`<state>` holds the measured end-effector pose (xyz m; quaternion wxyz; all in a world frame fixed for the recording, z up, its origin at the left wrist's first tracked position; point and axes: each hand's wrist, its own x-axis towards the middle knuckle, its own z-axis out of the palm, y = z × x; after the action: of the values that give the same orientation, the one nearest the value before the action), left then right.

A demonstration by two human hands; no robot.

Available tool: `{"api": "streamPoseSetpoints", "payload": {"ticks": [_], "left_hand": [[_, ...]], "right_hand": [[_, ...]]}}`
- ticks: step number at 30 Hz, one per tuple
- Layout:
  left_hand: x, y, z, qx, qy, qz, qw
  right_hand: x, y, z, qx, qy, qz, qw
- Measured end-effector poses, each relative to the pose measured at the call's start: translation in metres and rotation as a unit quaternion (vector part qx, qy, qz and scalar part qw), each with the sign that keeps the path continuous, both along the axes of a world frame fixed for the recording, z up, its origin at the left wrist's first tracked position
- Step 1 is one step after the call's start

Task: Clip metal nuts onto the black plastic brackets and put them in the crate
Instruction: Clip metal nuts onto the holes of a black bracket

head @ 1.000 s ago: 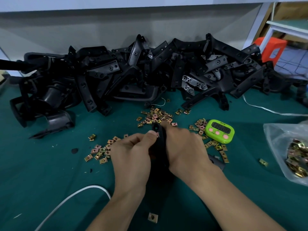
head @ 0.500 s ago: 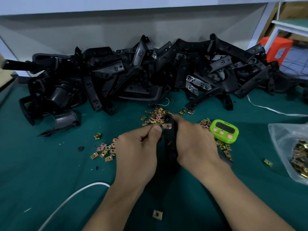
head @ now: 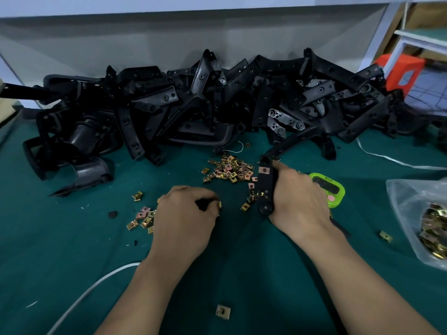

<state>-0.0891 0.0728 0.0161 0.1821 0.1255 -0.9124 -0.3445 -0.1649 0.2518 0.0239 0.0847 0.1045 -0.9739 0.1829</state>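
green mat, grey wall behind; right hand grips bracket, left hand pinches nut.

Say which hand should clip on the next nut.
Left. The left hand seems to pinch a nut beside the loose ones, free to move; the right hand is occupied gripping the bracket.

This is a small assembly workshop. A green-covered workbench carries a heap of black plastic brackets along its far edge, loose metal clip nuts mid-surface, a clear bag of nuts at its right edge and a green digital timer. An orange plastic stool and a white-framed table stand beyond the far right corner.
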Motion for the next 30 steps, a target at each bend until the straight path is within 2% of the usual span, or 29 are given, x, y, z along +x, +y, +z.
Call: {"api": "streamPoseSetpoints", "payload": {"ticks": [5, 9, 14, 17, 22, 30], "left_hand": [[-0.001, 0.006, -0.001, 0.077, 0.004, 0.036, 0.996], [-0.002, 0.007, -0.005, 0.116, 0.023, 0.046, 0.992], [-0.003, 0.007, -0.006, 0.164, 0.060, 0.018, 0.984], [-0.005, 0.007, -0.007, 0.197, 0.052, -0.007, 0.979], [-0.003, 0.008, -0.004, 0.180, 0.064, -0.070, 0.979], [-0.001, 0.009, -0.004, 0.154, 0.054, -0.090, 0.982]], "right_hand": [[0.002, 0.001, 0.003, -0.040, 0.020, -0.006, 0.999], [0.002, 0.003, 0.008, -0.063, 0.002, 0.005, 0.998], [0.006, -0.001, 0.009, -0.064, -0.019, 0.102, 0.993], [0.009, -0.008, 0.005, -0.105, -0.040, 0.150, 0.982], [0.013, -0.014, 0.007, -0.179, -0.056, 0.210, 0.960], [0.014, -0.015, 0.012, -0.216, -0.119, 0.185, 0.951]]}}
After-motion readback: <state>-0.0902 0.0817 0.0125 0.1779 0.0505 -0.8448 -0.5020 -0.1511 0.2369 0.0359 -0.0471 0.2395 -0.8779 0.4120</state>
